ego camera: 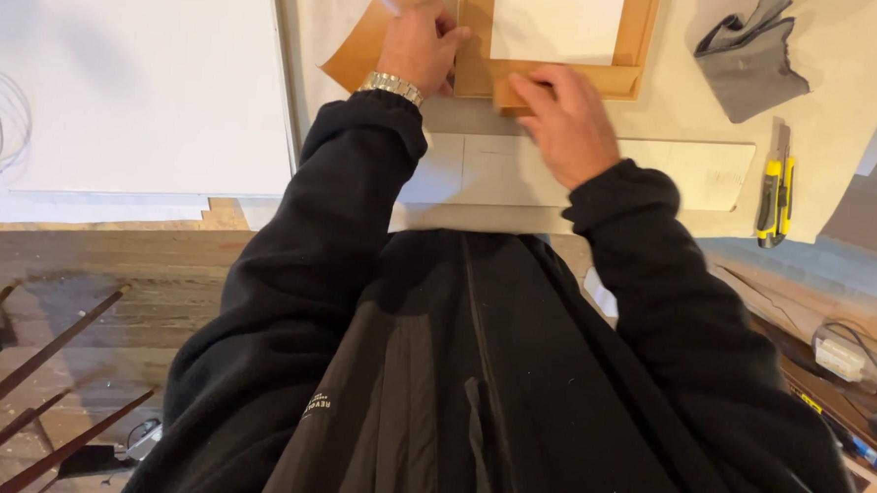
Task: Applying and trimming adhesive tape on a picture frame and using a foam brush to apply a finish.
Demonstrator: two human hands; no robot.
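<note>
Wooden frame (485, 76) at far edge: left hand (420, 47) fingers curled on its left corner, right hand (562, 119) fingers together, pressing the near rail. Yellow utility knife (776, 187) right.

No packages, signs or screens appear near either grip. The only label is a small patch of white print (316, 406) on the person's black jacket, well below the left grip, too small to read.
</note>
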